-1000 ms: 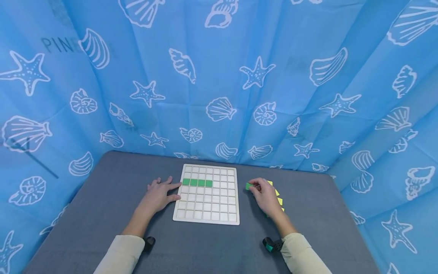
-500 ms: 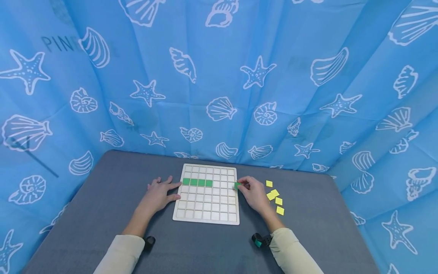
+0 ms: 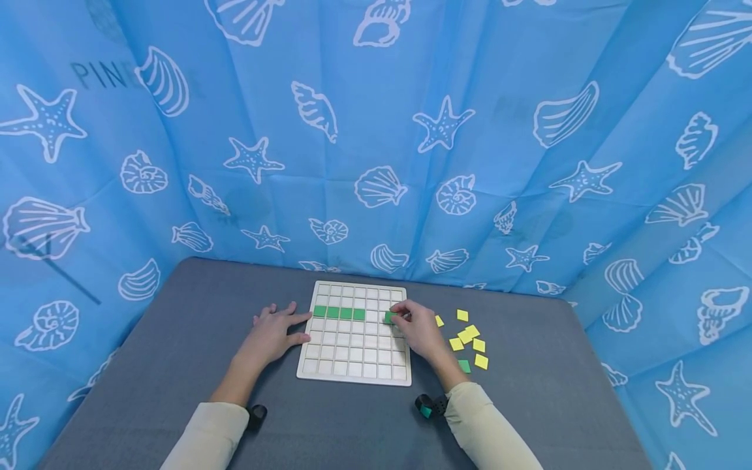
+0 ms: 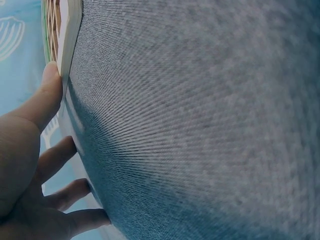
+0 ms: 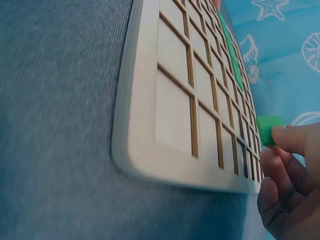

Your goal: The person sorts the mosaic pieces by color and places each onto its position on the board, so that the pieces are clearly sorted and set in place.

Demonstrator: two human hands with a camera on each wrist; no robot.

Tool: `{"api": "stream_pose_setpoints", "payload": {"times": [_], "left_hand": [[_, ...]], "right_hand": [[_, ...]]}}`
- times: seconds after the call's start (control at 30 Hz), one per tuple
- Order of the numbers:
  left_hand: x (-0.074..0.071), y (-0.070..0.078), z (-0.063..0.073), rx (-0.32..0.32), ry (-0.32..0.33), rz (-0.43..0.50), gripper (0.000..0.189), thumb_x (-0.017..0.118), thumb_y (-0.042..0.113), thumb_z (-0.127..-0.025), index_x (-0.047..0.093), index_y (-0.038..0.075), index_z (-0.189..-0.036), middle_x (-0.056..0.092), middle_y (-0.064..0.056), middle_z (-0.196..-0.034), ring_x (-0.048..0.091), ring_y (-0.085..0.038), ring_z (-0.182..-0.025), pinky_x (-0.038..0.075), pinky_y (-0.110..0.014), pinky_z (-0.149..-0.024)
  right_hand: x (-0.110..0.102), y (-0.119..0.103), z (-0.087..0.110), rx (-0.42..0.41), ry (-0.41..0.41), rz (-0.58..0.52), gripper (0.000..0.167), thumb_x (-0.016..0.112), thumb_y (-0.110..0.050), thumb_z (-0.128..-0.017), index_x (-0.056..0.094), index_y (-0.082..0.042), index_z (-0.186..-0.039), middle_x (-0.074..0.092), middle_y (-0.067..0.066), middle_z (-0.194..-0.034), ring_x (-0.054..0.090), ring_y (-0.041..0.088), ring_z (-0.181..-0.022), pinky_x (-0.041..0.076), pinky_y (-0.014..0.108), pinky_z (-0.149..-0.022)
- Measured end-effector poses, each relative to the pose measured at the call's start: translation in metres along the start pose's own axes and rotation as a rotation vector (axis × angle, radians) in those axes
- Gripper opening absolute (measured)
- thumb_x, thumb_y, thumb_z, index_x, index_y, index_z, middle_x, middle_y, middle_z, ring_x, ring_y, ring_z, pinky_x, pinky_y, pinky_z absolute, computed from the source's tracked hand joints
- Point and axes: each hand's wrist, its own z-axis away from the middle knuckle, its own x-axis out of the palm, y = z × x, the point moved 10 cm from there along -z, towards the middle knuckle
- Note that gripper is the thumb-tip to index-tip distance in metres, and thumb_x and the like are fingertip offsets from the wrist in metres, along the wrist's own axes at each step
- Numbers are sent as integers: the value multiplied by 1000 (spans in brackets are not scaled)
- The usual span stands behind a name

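Now the pinched green tile (image 5: 266, 128) has shifted left.

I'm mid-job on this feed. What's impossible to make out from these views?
Head view: some right-edge cells of the grid board, covered by the right hand.
Head view: part of the held green tile, behind that hand.
Left wrist view: most of the board, cut off by the top edge.
Right wrist view: the rest of the right hand, cut off by the right edge.
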Motion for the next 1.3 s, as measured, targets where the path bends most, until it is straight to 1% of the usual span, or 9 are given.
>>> {"api": "stream_pose_setpoints", "payload": {"times": [0.1,0.27,0.4,0.63,0.8,0.97,1.17,1.3], "left_hand": [[-1,2,1,3,-1,-6,58,70,43,-94,56,26,-148,41,-21,-161,29,-62,-146,27,-82,-108],[-2,3,2,12,3,-16,59,70,43,-94,55,25,-149,41,-22,-161,29,-62,-145,28,-81,-108],[-3,3,3,11,6,-18,58,70,42,-94,56,25,-148,42,-22,-160,29,-62,-145,29,-81,-108],[-2,2,1,-1,12,-21,57,71,42,-94,58,26,-146,42,-21,-160,31,-61,-145,31,-80,-108],[-2,1,1,9,18,-24,57,72,42,-93,58,27,-146,43,-21,-159,32,-61,-144,32,-80,-107],[-1,2,0,24,27,-21,57,72,42,-93,58,27,-146,43,-21,-159,32,-62,-143,32,-81,-106],[-1,3,0,38,25,-17,57,71,42,-93,58,27,-146,43,-21,-159,33,-62,-143,31,-81,-106],[-1,1,0,27,22,-13,57,71,42,-93,58,27,-146,42,-21,-160,32,-61,-143,29,-82,-107]], "right_hand": [[6,-3,-2,8,-17,5,8,70,-13,-97,73,-12,-105,71,2,-93,61,11,-79,50,25,-65],[13,-7,-6,13,-45,49,8,69,-15,-98,73,-14,-105,70,0,-92,62,11,-79,50,27,-66],[19,-12,-9,-5,-55,64,8,69,-15,-98,73,-14,-105,70,-1,-92,64,11,-81,52,29,-69],[28,-18,-15,-18,-77,51,8,70,-13,-97,73,-12,-105,72,0,-94,64,13,-84,53,32,-74],[34,-19,-20,-41,-78,92,7,69,-14,-97,73,-12,-104,72,-1,-93,65,12,-85,55,33,-76],[36,-23,-23,-69,-87,135,10,69,-14,-98,74,-11,-106,72,1,-97,67,16,-91,56,36,-81],[35,-23,-22,-67,-81,183,10,71,-14,-97,75,-11,-105,67,3,-101,66,18,-93,56,35,-81],[36,-24,-21,-80,-86,216,11,70,-16,-98,75,-12,-107,63,4,-104,65,19,-94,56,36,-81]]}}
